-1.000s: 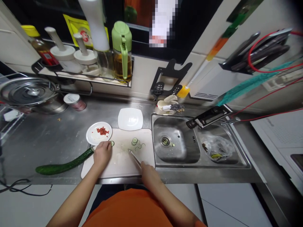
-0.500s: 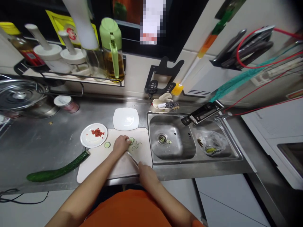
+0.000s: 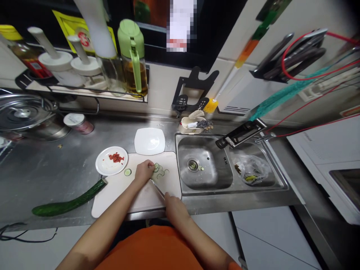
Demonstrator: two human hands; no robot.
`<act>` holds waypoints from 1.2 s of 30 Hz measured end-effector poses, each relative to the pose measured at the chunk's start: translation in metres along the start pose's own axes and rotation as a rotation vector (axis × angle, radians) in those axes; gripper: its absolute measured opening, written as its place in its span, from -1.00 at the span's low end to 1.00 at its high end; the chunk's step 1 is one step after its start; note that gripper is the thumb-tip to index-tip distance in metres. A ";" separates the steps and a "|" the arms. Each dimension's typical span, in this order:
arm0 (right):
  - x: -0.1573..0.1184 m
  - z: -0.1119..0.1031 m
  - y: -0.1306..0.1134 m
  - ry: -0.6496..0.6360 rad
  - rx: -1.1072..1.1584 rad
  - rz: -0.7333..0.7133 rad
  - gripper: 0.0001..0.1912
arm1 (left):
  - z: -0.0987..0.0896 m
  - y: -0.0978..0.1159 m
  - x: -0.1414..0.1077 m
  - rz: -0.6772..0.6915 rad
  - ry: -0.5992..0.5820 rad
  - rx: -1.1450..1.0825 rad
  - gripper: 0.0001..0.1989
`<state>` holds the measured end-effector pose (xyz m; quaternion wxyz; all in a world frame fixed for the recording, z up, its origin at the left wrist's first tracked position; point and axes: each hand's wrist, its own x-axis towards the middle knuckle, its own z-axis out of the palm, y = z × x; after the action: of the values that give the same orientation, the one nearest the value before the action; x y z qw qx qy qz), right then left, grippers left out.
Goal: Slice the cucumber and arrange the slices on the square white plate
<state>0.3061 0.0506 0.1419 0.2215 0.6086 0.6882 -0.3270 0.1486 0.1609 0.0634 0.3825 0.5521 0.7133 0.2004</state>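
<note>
My right hand is closed round the handle of a knife, its blade slanting up and left over the white cutting board. My left hand is curled at the blade's tip, its fingertips pinched at thin cucumber slices; what lies under the fingers is hidden. Several thin curved cucumber pieces lie just right of it. A single round cucumber slice rests apart on the board's left side. The long cut cucumber reaches from the counter onto the board's left edge.
A round white plate with chopped red bits overlaps the board's far left corner. Behind the board sits a square white plate. To the right is a double sink, with a plastic bag in its right basin.
Almost nothing differs. My left fingers have shifted very slightly at the cucumber slices, and the knife stays in my right hand.
</note>
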 end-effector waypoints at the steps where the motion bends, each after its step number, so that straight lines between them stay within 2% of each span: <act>1: 0.000 -0.001 0.000 -0.003 0.000 0.000 -0.61 | -0.002 0.000 -0.001 -0.001 0.013 -0.002 -0.93; 7: -0.001 -0.004 0.000 -0.008 -0.001 0.001 -0.63 | -0.021 -0.020 -0.002 0.008 0.025 -0.006 -0.89; 13: 0.001 -0.003 0.003 -0.023 0.015 -0.006 -0.64 | -0.040 -0.044 -0.004 0.015 -0.161 -0.003 -0.76; 17: 0.001 -0.002 0.006 -0.019 0.010 -0.015 -0.63 | -0.043 -0.045 -0.006 0.041 -0.189 0.079 -0.78; 19: 0.002 -0.002 0.006 -0.024 0.008 -0.010 -0.63 | -0.042 -0.044 -0.008 0.094 -0.154 0.138 -0.78; 23: 0.003 -0.003 0.006 -0.018 0.004 0.001 -0.63 | -0.036 -0.045 -0.020 0.224 -0.012 0.230 -0.75; 27: 0.007 -0.006 0.001 0.016 0.007 -0.020 -0.62 | -0.024 -0.054 -0.036 0.256 0.083 0.291 -0.76; 32: 0.015 -0.011 -0.012 0.041 -0.032 -0.053 -0.61 | -0.009 -0.068 -0.041 0.327 0.141 0.284 -0.77; 36: 0.019 -0.017 -0.022 0.041 -0.054 -0.058 -0.61 | -0.006 -0.073 -0.039 0.385 0.181 0.262 -0.76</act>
<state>0.2831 0.0744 0.1443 0.2140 0.5888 0.7186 -0.3020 0.1017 0.1024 0.0277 0.1972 0.7024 0.6461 0.2241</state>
